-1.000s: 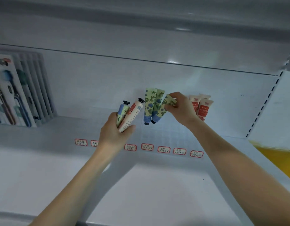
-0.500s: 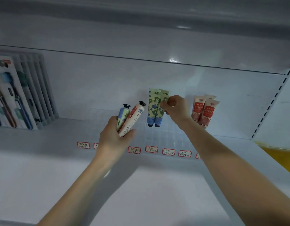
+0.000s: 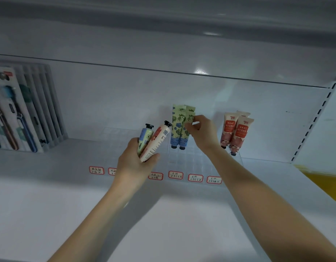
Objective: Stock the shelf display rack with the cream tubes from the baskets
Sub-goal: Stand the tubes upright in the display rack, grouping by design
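Observation:
A clear display rack with a grid of slots sits on the white shelf. Green floral cream tubes stand cap-down in it, side by side. My right hand pinches the top edge of the right-hand green tube. To the right, pink and red cream tubes stand cap-down in the rack. My left hand grips two tubes with black caps up: a pale green and blue one and a cream and red one, just left of the green tubes.
Toothbrush packs stand in a row at the shelf's left end. Red-bordered price labels line the rack's front. A perforated upright bounds the shelf on the right, with a yellow surface beyond it. Another shelf hangs overhead.
My right hand swung the tilted green tube upright and set it down into the rack beside the others. My left hand kept its two tubes and barely shifted.

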Demonstrator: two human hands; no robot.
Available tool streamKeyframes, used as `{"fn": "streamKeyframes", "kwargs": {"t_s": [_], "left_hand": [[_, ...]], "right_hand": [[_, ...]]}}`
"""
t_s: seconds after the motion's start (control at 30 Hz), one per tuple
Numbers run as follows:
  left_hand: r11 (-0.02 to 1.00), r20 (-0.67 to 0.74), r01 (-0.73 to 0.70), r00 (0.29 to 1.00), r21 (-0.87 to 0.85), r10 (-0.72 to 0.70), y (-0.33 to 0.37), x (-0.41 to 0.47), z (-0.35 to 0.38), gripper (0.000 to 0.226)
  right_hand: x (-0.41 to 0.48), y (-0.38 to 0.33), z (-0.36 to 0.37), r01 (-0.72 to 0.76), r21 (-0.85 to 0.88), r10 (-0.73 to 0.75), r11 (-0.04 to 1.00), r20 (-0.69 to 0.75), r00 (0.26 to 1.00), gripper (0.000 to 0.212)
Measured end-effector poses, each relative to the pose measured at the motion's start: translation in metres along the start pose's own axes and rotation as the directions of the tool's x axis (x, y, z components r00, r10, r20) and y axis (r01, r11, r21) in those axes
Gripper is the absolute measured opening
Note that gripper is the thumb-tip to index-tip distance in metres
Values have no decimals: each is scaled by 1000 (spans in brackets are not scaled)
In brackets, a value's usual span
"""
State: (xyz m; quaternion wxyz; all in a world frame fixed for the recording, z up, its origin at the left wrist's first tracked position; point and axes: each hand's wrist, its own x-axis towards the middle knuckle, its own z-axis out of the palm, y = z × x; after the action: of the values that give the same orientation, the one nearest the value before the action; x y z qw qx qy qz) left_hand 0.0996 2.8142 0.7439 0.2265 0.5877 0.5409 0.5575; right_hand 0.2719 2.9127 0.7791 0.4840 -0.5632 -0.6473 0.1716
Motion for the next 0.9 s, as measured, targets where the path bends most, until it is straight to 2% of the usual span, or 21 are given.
{"fn": "streamKeyframes", "kwargs": {"t_s": [0.1,0.17,0.23,0.27,0.3,0.37,0.43,0.57,0.67,0.77,0.9], "left_hand": [[1000,-9,-1,1000,8,1,0,0,-3,26],[1000,6,4,1000,11,-4,0,1,-5,27],[1000,37,10,999,26,-11,1,2,-9,28],[999,54,9,998,44,-11,2,3,-9,30],[998,69,5,998,68,-10,3,3,-10,31],[995,92,-6,996,101,-3,5,3,-9,32],[994,124,-7,992,106,-6,8,3,-7,31],[1000,221,14,975,-1,-14,12,1,-7,34],[996,225,40,974,-84,-20,12,-1,-12,44],[991,231,89,971,-101,-63,11,0,-19,25],[952,191,183,972,-245,-138,9,4,-28,21]], "right_hand": [[-1,4,-2,-74,12,74,997,31,997,32],[-8,1,-10,-93,50,93,994,-3,996,40],[-19,-11,-23,-10,123,18,992,-59,998,27],[-24,-19,-30,3,168,-1,986,-15,1000,19],[-31,-29,-35,-34,209,14,977,98,995,19],[-40,-44,-39,-168,214,75,962,385,920,28],[-45,-51,-38,-194,167,77,967,530,845,32],[-45,-48,-37,-241,314,42,918,527,849,20],[-44,-45,-40,-283,391,28,876,544,839,11],[-46,-44,-42,-326,453,30,830,547,836,9],[-49,-42,-46,-375,486,45,790,563,825,13]]}}
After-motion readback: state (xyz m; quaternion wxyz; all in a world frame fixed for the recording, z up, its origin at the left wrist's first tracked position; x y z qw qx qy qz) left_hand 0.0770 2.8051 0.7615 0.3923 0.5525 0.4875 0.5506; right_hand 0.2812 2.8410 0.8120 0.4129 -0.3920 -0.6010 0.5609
